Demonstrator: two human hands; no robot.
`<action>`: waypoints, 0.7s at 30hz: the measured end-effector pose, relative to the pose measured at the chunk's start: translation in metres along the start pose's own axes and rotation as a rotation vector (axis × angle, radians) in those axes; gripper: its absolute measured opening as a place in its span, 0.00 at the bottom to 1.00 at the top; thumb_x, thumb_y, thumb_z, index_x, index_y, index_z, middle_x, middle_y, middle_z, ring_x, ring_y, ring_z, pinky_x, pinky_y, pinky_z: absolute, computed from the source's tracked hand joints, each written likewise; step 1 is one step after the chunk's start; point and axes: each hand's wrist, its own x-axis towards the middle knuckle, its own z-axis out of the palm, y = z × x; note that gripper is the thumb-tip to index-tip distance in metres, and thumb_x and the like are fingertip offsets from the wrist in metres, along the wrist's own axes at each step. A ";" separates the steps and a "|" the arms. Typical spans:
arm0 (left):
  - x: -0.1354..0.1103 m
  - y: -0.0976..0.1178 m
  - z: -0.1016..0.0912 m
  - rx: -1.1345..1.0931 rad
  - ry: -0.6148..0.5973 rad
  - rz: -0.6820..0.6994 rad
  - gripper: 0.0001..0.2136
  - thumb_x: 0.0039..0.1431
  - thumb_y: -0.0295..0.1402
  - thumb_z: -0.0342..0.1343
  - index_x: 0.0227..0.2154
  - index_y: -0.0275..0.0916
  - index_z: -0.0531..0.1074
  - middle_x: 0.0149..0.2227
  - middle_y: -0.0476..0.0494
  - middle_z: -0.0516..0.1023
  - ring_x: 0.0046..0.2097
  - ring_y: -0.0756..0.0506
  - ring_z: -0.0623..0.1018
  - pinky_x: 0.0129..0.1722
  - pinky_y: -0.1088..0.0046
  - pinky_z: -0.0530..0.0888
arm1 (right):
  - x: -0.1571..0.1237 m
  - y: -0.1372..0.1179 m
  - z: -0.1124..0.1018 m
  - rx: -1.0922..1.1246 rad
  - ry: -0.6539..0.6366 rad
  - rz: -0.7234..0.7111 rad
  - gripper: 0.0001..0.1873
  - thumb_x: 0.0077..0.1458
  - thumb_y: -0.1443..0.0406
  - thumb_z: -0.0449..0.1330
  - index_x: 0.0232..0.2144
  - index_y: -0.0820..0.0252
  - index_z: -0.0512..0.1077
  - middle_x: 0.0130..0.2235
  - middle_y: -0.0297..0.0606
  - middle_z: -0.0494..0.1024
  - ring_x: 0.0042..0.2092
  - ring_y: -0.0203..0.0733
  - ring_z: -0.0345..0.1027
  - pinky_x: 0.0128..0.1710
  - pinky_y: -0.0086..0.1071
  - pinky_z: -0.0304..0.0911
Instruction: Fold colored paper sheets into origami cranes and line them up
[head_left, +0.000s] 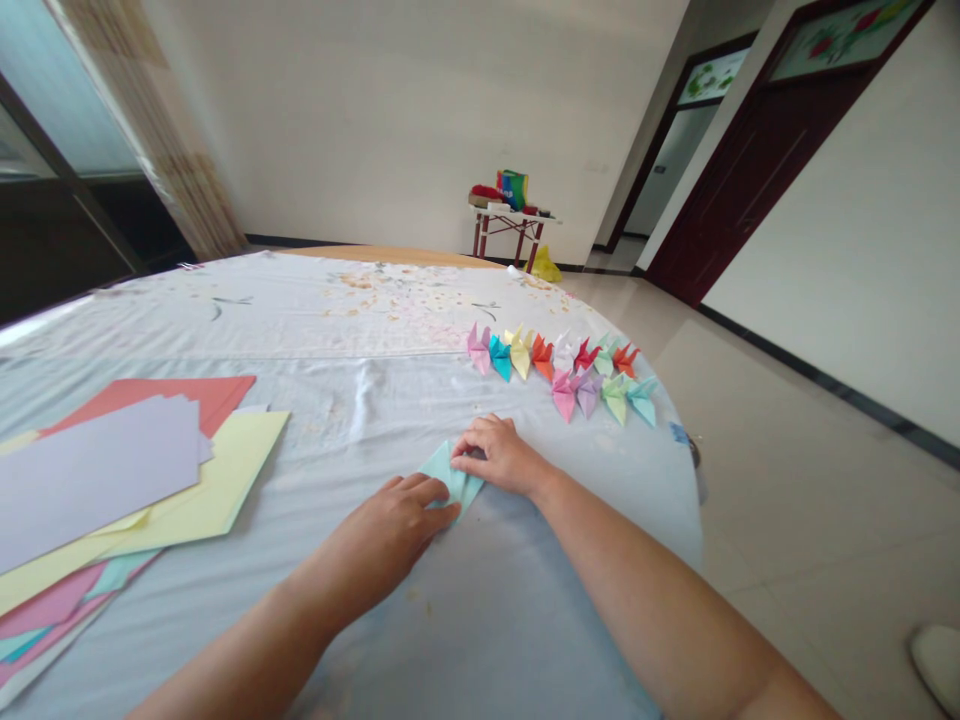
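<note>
While pressed by two hands, pale blue paper [444, 470] lies on the desk [360, 335].
Left hand [390, 525], right hand [499, 455]: fingers flat, gripping nothing; paper cranes [559, 368] beyond.

Your only view comes from the camera on your head, looking forward and down across the table [337, 330]. It sits close over your left hand [397, 520] and right hand [499, 455], both low of centre. It faces the far wall [420, 120], with floor [787, 450] to your right.
</note>
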 end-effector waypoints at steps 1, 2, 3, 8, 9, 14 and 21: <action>0.000 0.001 0.000 0.010 -0.003 0.001 0.12 0.57 0.23 0.45 0.38 0.43 0.69 0.37 0.45 0.71 0.43 0.47 0.69 0.44 0.70 0.65 | 0.000 0.000 0.000 0.001 0.000 0.002 0.09 0.51 0.57 0.59 0.30 0.56 0.73 0.32 0.33 0.70 0.39 0.38 0.59 0.40 0.34 0.47; 0.000 0.003 -0.001 0.021 -0.005 -0.001 0.11 0.57 0.23 0.45 0.38 0.42 0.69 0.37 0.45 0.70 0.43 0.46 0.69 0.44 0.70 0.65 | 0.000 0.000 0.000 0.002 0.000 0.004 0.09 0.51 0.57 0.59 0.30 0.56 0.73 0.32 0.33 0.70 0.39 0.38 0.59 0.40 0.34 0.47; 0.000 0.004 -0.002 0.032 -0.010 -0.004 0.11 0.57 0.23 0.44 0.38 0.42 0.69 0.37 0.45 0.70 0.43 0.46 0.69 0.44 0.70 0.65 | 0.000 0.000 0.000 0.003 -0.001 0.005 0.09 0.51 0.57 0.59 0.31 0.56 0.73 0.32 0.33 0.70 0.39 0.39 0.59 0.40 0.34 0.47; -0.001 0.009 -0.006 0.057 -0.048 -0.016 0.13 0.54 0.21 0.45 0.38 0.42 0.69 0.40 0.43 0.70 0.45 0.45 0.69 0.45 0.67 0.66 | 0.000 0.000 0.000 0.003 -0.004 0.012 0.09 0.50 0.57 0.59 0.30 0.56 0.73 0.32 0.33 0.70 0.39 0.39 0.59 0.40 0.34 0.47; -0.001 0.009 -0.007 0.050 -0.049 -0.015 0.13 0.53 0.21 0.45 0.38 0.42 0.69 0.40 0.42 0.71 0.45 0.45 0.69 0.45 0.67 0.66 | 0.000 0.000 0.000 0.003 -0.003 0.013 0.09 0.50 0.57 0.59 0.30 0.55 0.73 0.32 0.33 0.70 0.39 0.39 0.59 0.40 0.33 0.47; -0.003 0.007 -0.013 -0.040 -0.003 -0.018 0.14 0.53 0.23 0.44 0.36 0.43 0.72 0.40 0.44 0.73 0.44 0.45 0.71 0.45 0.68 0.67 | 0.000 0.000 0.001 0.001 -0.003 0.012 0.09 0.50 0.57 0.59 0.30 0.56 0.73 0.31 0.33 0.70 0.39 0.38 0.59 0.40 0.33 0.47; -0.002 0.013 -0.012 -0.025 -0.005 -0.067 0.17 0.52 0.24 0.45 0.45 0.44 0.66 0.39 0.44 0.71 0.43 0.45 0.70 0.45 0.66 0.66 | 0.000 -0.001 0.000 -0.002 0.001 0.008 0.09 0.50 0.57 0.59 0.30 0.56 0.73 0.31 0.33 0.70 0.39 0.39 0.59 0.40 0.34 0.47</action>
